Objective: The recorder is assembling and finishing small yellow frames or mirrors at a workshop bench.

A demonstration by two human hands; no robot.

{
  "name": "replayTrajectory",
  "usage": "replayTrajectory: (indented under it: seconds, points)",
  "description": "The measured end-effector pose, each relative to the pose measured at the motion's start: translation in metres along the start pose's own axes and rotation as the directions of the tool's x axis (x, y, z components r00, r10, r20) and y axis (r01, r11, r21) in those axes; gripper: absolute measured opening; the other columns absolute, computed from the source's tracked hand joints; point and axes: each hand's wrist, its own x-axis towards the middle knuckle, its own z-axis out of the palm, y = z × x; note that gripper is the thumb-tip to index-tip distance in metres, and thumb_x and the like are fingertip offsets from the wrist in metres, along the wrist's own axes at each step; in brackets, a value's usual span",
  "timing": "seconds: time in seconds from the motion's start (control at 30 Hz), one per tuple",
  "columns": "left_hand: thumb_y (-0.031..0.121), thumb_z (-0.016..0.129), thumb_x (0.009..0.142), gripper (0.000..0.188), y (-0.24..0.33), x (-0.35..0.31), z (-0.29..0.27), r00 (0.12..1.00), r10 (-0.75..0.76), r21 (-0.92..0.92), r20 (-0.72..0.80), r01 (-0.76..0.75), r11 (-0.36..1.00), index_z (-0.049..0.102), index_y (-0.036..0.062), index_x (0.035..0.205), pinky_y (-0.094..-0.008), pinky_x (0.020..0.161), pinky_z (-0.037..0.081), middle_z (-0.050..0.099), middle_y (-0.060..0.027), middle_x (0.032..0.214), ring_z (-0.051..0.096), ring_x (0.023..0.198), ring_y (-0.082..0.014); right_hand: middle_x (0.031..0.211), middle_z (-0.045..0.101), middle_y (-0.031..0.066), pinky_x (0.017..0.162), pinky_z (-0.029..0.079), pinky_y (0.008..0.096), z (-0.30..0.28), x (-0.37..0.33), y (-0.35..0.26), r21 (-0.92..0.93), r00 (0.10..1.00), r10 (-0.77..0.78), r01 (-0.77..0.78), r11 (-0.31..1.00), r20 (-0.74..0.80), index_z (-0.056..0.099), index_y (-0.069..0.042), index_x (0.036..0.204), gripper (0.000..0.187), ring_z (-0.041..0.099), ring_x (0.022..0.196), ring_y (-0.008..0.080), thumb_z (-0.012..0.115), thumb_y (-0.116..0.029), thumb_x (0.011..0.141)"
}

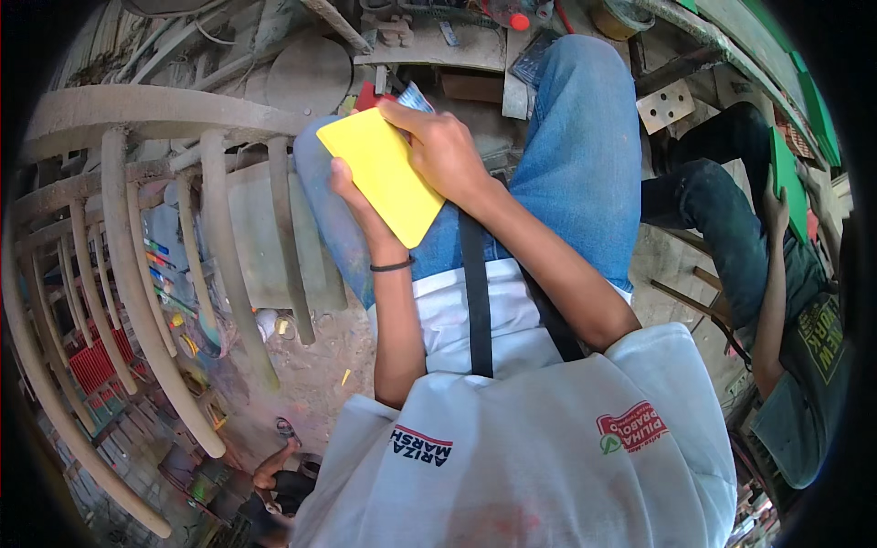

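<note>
Workshop floor, dusty and strewn with scraps; clutter of tools and parts along the far edge.

Item one: curved wooden chair frame (137,228) with a row of bent spindles, unpainted, lying to the person's left.

Item two: yellow sheet (384,173), flat, rectangular with rounded corners, held above the lap over the left knee of a pair of blue jeans (585,155).

Item three: left hand (361,205), a black band at its wrist, closed on the sheet's near edge, thumb over the yellow face.

Item four: right hand (443,146), laid on the sheet's far right edge, fingers curled over the top corner; grip holds the sheet.

Item five: small red and blue object (393,94), just behind the sheet's upper corner; kind cannot be told.

Item six: second person (776,274), seated well to the right in dark trousers, one hand against a green panel (786,173).
</note>
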Motion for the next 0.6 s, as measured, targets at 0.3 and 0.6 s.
replayTrajectory:
  seconds: [0.3,0.6]
  points:
    - [0.06,0.033,0.091,0.069,0.011,-0.011,-0.002,0.977,-0.008,-0.033,-0.214,0.001,0.999,0.042,0.0055,0.133,-0.0384,0.1,0.04,0.052,-0.0115,0.127,0.052,0.115,-0.0255,0.115,0.064,0.0112,0.078,0.046,0.0342,-0.006,-0.019,-0.04,-0.071,0.996,-0.056,0.06,0.996,0.064,0.062,-0.005,0.115,0.043,0.062,0.104,0.021,0.054,0.001,0.073]
    - [0.059,0.035,0.09,0.066,0.019,-0.004,-0.002,0.95,-0.203,-0.15,-0.238,0.171,0.974,0.05,0.0027,0.122,-0.0384,0.086,0.048,0.06,-0.0152,0.112,0.06,0.096,-0.0265,0.122,0.06,0.0114,0.082,0.045,0.037,-0.02,-0.033,-0.06,0.045,0.98,-0.102,0.096,0.994,0.17,0.06,-0.008,0.119,0.044,0.059,0.11,0.023,0.053,0.001,0.077]
